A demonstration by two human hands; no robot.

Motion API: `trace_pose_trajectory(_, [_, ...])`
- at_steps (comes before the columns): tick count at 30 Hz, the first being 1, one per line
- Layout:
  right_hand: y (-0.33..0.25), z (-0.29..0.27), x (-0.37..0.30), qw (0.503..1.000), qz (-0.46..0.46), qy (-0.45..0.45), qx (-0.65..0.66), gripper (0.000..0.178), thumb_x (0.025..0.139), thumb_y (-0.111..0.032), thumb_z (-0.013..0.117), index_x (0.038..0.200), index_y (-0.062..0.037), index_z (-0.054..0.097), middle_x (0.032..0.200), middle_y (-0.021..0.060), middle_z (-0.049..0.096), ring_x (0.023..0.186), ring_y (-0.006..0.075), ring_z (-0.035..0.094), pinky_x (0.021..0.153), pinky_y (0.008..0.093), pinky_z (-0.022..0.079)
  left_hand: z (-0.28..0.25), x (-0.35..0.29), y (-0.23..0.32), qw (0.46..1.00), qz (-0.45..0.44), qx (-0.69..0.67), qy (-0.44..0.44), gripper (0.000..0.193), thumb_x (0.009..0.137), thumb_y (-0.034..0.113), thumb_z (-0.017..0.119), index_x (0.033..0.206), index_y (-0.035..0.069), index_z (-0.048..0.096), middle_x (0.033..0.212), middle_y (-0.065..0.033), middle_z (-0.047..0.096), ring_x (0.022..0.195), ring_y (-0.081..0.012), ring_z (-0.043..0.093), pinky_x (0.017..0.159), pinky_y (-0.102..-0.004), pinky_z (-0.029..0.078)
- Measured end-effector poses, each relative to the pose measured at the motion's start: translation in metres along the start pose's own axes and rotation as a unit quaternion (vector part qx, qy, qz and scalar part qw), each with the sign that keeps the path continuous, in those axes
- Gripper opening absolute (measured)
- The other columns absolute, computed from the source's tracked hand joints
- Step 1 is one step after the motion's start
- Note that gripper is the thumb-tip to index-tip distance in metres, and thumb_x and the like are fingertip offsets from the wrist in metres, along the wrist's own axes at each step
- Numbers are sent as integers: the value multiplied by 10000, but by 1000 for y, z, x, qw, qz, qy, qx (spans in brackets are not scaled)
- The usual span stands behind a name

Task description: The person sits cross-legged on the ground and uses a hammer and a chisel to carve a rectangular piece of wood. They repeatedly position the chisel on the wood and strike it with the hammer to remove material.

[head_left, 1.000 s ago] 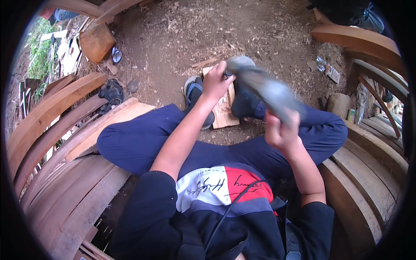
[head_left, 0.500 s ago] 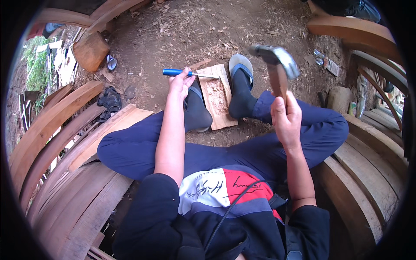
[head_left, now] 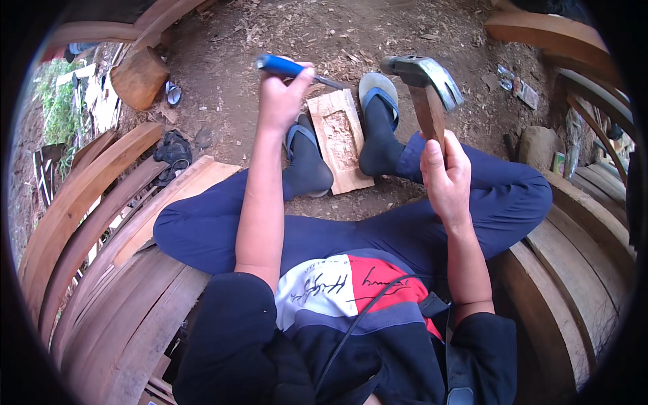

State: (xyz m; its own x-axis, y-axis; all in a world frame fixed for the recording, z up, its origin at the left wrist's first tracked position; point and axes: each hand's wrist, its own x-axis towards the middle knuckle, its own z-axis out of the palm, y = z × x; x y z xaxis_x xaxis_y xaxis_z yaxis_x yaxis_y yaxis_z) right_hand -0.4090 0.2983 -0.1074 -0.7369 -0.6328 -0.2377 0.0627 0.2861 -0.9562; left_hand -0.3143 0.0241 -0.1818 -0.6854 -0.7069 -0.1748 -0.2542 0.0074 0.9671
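Note:
My left hand (head_left: 283, 98) is closed round the blue handle of a chisel (head_left: 278, 65), whose metal blade points right, its tip by the top end of a wooden board (head_left: 328, 104). The board lies on the ground between my feet, with a rough hollow carved into its face and chips in it. My right hand (head_left: 447, 172) grips the wooden handle of a claw hammer (head_left: 430, 111) and holds it upright above my right leg. The steel head is up, to the right of my sandalled right foot (head_left: 379, 108). Hammer and chisel are apart.
Curved timber pieces (head_left: 88, 196) stand at my left, and more curved beams (head_left: 553, 40) at the far right. A wood stump (head_left: 138, 77) sits far left near a can (head_left: 173, 93). Wood chips are scattered over the dirt floor (head_left: 297, 34).
My left hand has lifted the chisel up and away from the board's hollow, and the handle now tilts. The hammer has shifted slightly left.

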Motion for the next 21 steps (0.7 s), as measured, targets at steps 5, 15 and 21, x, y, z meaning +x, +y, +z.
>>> trace_pose_trajectory(5, [3, 0, 1, 1000, 0, 1, -5, 313, 1035, -303, 505, 1118, -7, 562, 690, -47, 466, 549, 15, 405, 475, 185, 329, 11, -4, -43, 996, 3, 76, -56, 357, 874, 74, 681, 1128, 18, 437, 1070, -125, 692, 966, -209, 683, 880, -349, 537])
trace_pose_trajectory(15, [3, 0, -3, 1000, 17, 10, 1, 297, 1039, -293, 498, 1120, -15, 564, 694, -44, 472, 551, 14, 412, 471, 184, 339, 19, -11, -56, 992, 39, 92, -71, 336, 876, 54, 666, 1096, 49, 412, 1105, -138, 692, 1005, -223, 682, 882, -366, 530])
trace_pose_trajectory(21, [6, 2, -3, 1000, 2, 2, -13, 293, 1035, -291, 510, 1114, -14, 563, 702, -49, 470, 576, 13, 413, 492, 184, 345, 19, -14, -56, 994, 34, 62, -88, 309, 885, 18, 640, 1091, 59, 413, 1119, -133, 690, 1032, -225, 675, 903, -363, 519])
